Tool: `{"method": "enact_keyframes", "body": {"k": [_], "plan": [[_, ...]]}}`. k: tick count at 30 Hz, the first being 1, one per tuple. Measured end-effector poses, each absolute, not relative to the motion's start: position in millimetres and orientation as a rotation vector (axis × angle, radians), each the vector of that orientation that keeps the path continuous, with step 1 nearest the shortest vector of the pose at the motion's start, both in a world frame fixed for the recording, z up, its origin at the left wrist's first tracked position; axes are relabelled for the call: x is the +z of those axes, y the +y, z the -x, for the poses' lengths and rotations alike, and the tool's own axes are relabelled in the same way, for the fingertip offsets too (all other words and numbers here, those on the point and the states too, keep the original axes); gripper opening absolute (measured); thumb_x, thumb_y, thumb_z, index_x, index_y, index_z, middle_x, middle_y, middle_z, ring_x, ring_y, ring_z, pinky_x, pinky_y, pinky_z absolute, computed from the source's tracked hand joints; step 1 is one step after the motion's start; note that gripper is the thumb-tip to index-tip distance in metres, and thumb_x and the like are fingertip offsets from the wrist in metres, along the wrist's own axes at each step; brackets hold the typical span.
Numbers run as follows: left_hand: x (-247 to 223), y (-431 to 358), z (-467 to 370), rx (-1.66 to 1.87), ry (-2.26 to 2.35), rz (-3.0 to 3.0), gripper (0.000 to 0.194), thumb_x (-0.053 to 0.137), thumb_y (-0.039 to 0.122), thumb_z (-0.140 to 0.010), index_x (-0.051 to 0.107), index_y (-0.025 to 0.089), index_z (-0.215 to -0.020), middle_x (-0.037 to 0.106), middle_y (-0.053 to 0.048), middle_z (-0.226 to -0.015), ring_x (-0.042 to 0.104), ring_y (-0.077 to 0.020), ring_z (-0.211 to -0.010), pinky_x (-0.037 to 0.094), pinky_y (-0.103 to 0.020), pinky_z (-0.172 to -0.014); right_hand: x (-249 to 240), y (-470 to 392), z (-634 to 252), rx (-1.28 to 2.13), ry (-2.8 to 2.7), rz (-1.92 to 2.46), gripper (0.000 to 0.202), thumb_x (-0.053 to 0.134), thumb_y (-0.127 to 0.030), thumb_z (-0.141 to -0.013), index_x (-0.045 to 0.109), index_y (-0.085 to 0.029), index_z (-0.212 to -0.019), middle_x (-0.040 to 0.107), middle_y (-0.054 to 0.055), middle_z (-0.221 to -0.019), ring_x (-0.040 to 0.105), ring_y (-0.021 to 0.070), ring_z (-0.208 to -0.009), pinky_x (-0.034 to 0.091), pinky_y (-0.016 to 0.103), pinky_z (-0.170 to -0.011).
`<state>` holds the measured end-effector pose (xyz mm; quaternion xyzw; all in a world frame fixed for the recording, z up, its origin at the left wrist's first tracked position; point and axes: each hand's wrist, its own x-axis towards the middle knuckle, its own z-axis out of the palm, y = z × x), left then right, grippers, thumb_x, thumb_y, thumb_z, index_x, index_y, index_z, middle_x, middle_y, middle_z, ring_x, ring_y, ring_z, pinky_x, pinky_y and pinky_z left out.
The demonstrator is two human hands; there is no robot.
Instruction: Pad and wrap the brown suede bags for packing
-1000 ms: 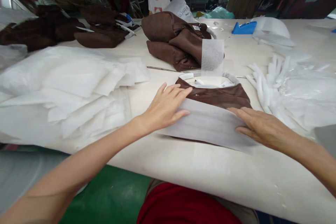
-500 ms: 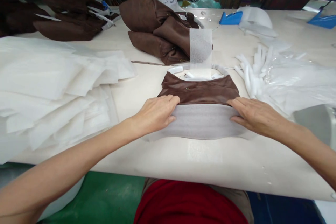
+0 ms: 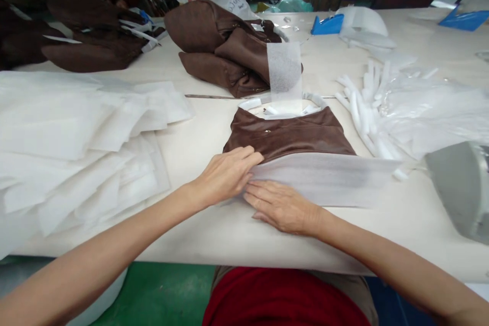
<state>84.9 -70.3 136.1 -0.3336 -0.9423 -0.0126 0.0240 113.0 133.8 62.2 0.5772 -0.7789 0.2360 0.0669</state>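
A brown leather handbag lies flat on the white table in front of me, its handle wrapped in white padding. Across its lower part runs a thin white packing sheet, whose right end sticks out past the bag. My left hand is closed on the sheet's upper left edge, against the bag; the exact grip of its fingertips is partly hidden. Just below it, my right hand lies with fingers stretched out over the sheet's lower left part, fingertips close to the left hand.
Loose white sheets spread over the table's left side. More brown bags lie behind, one beside a small white sheet. White foam tubes, clear plastic and a grey object are at right. A blue tape dispenser stands farther back.
My right hand has let go of the sheet's right side and moved left, beside my left hand. The sheet's right end now spreads out flat. My left hand stays at the left edge.
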Motion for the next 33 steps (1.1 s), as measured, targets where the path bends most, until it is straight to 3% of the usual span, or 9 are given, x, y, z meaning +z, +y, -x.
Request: {"method": "enact_keyframes", "body": {"k": [6,11,15,19,22,25,27,30,33], "plan": [[108,-83,-83,-0.190,-2.588,1.290,0.053,0.039,0.003,-0.091,0.047,0.025,-0.139,0.054,-0.001,-0.081,0.051,-0.0166,-0.072,0.043,-0.026,-0.064,52,167,-99,0.765,-2.404,-1.649,0.044,0.042,-0.036,-0.102,0.054,-0.007,-0.134,0.057,0.019,-0.138,0.049,0.0238,-0.134,0.043,0.042,-0.111],[104,-85,-82,-0.165,-2.466,1.367,0.052,0.039,0.002,-0.094,0.046,0.026,-0.140,0.049,0.001,-0.072,0.043,-0.0159,-0.064,0.039,-0.026,-0.059,64,211,-111,0.963,-2.560,-1.328,0.039,0.043,-0.028,-0.101,0.055,-0.012,-0.135,0.064,0.015,-0.131,0.060,0.0217,-0.121,0.050,0.037,-0.103],[99,-84,-82,-0.166,-2.406,1.369,0.055,0.038,0.001,-0.092,0.045,0.025,-0.141,0.048,0.002,-0.069,0.041,-0.0161,-0.062,0.038,-0.028,-0.056,69,238,-126,1.146,-2.687,-0.676,0.023,0.045,-0.027,-0.100,0.065,-0.021,-0.110,0.074,0.006,-0.102,0.071,0.0196,-0.092,0.059,0.031,-0.081],[95,-86,-82,-0.182,-2.401,1.352,0.057,0.037,0.000,-0.091,0.045,0.026,-0.142,0.047,0.002,-0.069,0.040,-0.0158,-0.062,0.038,-0.029,-0.057,83,262,-142,0.682,-2.597,-0.467,0.004,0.058,-0.024,-0.093,0.057,-0.025,-0.089,0.066,0.002,-0.072,0.065,0.0203,-0.067,0.054,0.034,-0.064],[98,-84,-83,-0.180,-2.421,1.338,0.058,0.037,0.001,-0.091,0.044,0.028,-0.142,0.047,0.002,-0.069,0.042,-0.0155,-0.063,0.038,-0.028,-0.057,109,274,-132,0.319,-2.511,-0.558,0.028,0.065,-0.026,-0.088,0.055,-0.026,-0.114,0.067,0.010,-0.097,0.064,0.0308,-0.097,0.050,0.047,-0.086],[105,-82,-85,-0.142,-2.455,1.322,0.058,0.036,0.000,-0.091,0.047,0.029,-0.139,0.047,0.002,-0.068,0.043,-0.0155,-0.064,0.038,-0.028,-0.057,139,272,-102,0.060,-2.612,-0.827,0.052,0.066,-0.028,-0.086,0.046,-0.022,-0.133,0.061,0.016,-0.120,0.053,0.0372,-0.118,0.035,0.059,-0.103],[109,-81,-85,-0.118,-2.471,1.311,0.058,0.035,0.000,-0.091,0.049,0.030,-0.138,0.048,0.002,-0.068,0.044,-0.0154,-0.064,0.038,-0.028,-0.058,150,266,-83,-0.070,-2.709,-1.024,0.039,0.064,-0.025,-0.086,0.053,-0.018,-0.123,0.063,0.013,-0.107,0.057,0.0331,-0.104,0.037,0.055,-0.099],[108,-82,-86,-0.105,-2.476,1.308,0.057,0.035,0.000,-0.092,0.047,0.031,-0.139,0.049,0.002,-0.069,0.044,-0.0151,-0.064,0.038,-0.028,-0.059,140,263,-72,-0.191,-2.725,-1.178,0.008,0.052,-0.014,-0.089,0.059,-0.020,-0.088,0.059,0.007,-0.081,0.054,0.0237,-0.078,0.043,0.039,-0.074],[96,-85,-90,-0.129,-2.432,1.285,0.054,0.040,0.006,-0.095,0.045,0.034,-0.140,0.049,0.004,-0.066,0.045,-0.0144,-0.061,0.037,-0.029,-0.057,104,273,-81,-0.084,-2.555,-1.260,0.028,0.039,-0.008,-0.094,0.059,-0.022,-0.080,0.053,0.004,-0.068,0.047,0.0189,-0.065,0.037,0.033,-0.061]]}}
